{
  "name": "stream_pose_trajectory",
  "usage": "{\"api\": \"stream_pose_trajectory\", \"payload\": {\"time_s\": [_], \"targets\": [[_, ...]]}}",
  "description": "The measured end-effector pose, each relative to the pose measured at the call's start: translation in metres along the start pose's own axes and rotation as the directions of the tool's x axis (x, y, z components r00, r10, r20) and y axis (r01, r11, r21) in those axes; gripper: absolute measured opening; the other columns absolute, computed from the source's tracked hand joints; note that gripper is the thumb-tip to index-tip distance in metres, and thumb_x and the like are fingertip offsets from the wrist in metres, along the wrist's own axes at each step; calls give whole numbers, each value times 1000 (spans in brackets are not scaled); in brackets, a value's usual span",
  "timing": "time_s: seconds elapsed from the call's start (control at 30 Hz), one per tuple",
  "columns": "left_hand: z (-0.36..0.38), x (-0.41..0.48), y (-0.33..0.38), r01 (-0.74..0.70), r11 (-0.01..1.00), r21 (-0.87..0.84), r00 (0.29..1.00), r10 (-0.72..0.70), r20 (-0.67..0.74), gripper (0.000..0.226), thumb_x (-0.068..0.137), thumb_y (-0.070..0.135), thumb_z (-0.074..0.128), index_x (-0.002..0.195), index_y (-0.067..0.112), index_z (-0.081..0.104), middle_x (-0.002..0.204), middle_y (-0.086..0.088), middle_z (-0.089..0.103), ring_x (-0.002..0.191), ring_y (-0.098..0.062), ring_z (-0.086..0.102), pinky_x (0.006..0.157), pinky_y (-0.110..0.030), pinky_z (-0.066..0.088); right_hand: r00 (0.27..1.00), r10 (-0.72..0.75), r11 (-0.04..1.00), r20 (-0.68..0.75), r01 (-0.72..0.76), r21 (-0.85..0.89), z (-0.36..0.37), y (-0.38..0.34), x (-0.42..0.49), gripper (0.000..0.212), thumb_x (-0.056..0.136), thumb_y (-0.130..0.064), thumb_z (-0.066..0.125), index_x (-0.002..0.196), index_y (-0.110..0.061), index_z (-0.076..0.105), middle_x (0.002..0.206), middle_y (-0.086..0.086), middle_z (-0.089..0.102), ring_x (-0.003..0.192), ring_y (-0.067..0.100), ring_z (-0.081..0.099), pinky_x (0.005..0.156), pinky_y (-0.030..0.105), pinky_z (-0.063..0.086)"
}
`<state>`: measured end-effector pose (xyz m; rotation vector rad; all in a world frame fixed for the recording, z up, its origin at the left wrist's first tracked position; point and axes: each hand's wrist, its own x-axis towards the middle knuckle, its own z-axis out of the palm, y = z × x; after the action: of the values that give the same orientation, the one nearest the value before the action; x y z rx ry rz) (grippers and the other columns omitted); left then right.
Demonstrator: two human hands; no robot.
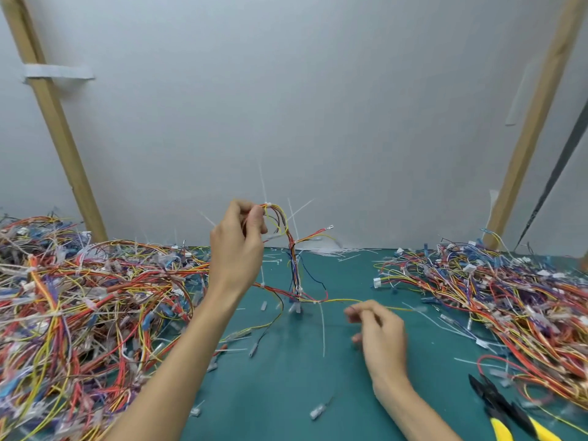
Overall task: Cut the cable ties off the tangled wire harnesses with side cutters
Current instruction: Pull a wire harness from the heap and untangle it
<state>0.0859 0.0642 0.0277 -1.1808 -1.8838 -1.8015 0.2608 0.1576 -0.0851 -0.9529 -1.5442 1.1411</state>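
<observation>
Head: left grip (237, 246), right grip (378, 332) pinch harness (294, 268); cutters (506, 409) apart.

Workshop bench (286, 393), heaped wire harnesses (79, 297)

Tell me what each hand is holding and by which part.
Left hand pinches the wire harness at its top bend, beside a cable tie; right hand seems to pinch its yellow wire.

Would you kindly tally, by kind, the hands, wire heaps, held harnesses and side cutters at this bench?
Hands: 2, left hand and right hand
Wire heaps: 2, left heap and right heap
Held harness: 1
Side cutters: 1
Total: 6
</observation>
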Motion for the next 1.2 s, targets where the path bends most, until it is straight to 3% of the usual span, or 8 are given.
{"api": "stream_pose_trajectory", "payload": {"time_s": [0.2, 0.5, 0.67, 0.77, 0.9, 1.0, 1.1, 1.2], "targets": [[-13, 6, 1, -30, 999, -23, 981, 34, 190, 19, 101, 16, 49, 83, 15, 56, 66, 5, 60, 62, -5, 54, 60, -16, 38, 945, -240, 971, -222, 239, -33, -11, -26, 10, 21, 76, -22, 49, 58, -22, 59, 53, -5, 57, 51, 15, 50, 54, 28, 38], [-24, 11, 1, -155, 987, 28, 973, 148, 174, 26, 105, 18, 39, 86, 6, 53, 68, -3, 55, 65, -15, 47, 62, -20, 35, 772, 14, 917, 635, 243, -316, 35, -49, 31, 45, 90, -30, 64, 134, -33, 52, 131, -12, 55, 124, 7, 50, 108, 29, 37], [-22, 8, -3, -220, 943, 251, 974, 226, 3, 10, 97, 15, 57, 103, 7, 57, 98, -8, 58, 89, -24, 51, 83, -37, 41, 867, -114, 939, 485, 253, -231, 42, -43, 34, 5, 91, -27, 65, 93, -22, 65, 83, 0, 72, 77, 13, 66, 80, 28, 50], [-18, -2, 3, -382, 834, 399, 880, 460, -118, 16, 92, 15, 62, 102, 5, 55, 94, -11, 55, 83, -24, 50, 80, -35, 38, 902, -127, 968, 414, 203, -145, 29, -43, 43, 20, 95, -28, 60, 77, -19, 63, 63, -5, 66, 61, 10, 63, 73, 32, 51], [-2, -18, 9, -477, 863, 168, 850, 404, 338, 24, 92, 28, 54, 70, 21, 46, 54, 8, 43, 51, -14, 39, 54, -28, 31, 904, -52, 991, 424, 101, -93, 17, -39, 49, 21, 96, -25, 59, 76, -17, 62, 58, -7, 61, 60, 14, 61, 74, 42, 55], [14, -29, -5, -472, 827, 305, 665, 107, 739, 17, 93, 26, 51, 80, 19, 60, 73, 5, 61, 73, -20, 57, 70, -34, 46, 907, -17, 998, 422, 39, -44, 14, -37, 51, 20, 97, -22, 57, 78, -17, 63, 60, -8, 60, 61, 13, 61, 65, 31, 53], [21, -37, -23, -496, 757, 424, 564, -90, 821, 18, 98, 27, 46, 106, 18, 60, 107, -2, 62, 103, -22, 56, 92, -38, 43, 914, -23, 998, 404, 46, -46, 11, -39, 54, 19, 98, -22, 56, 82, -14, 64, 65, -4, 60, 55, 7, 59, 62, 25, 50], [19, -35, -32, -356, 863, 358, 491, -153, 857, 19, 101, 29, 47, 91, 20, 61, 80, 4, 70, 70, 0, 59, 78, -27, 48, 915, -20, 999, 403, 37, -35, 10, -39, 57, 19, 98, -21, 55, 87, -9, 65, 66, -1, 58, 55, 12, 59, 67, 35, 54]]}}
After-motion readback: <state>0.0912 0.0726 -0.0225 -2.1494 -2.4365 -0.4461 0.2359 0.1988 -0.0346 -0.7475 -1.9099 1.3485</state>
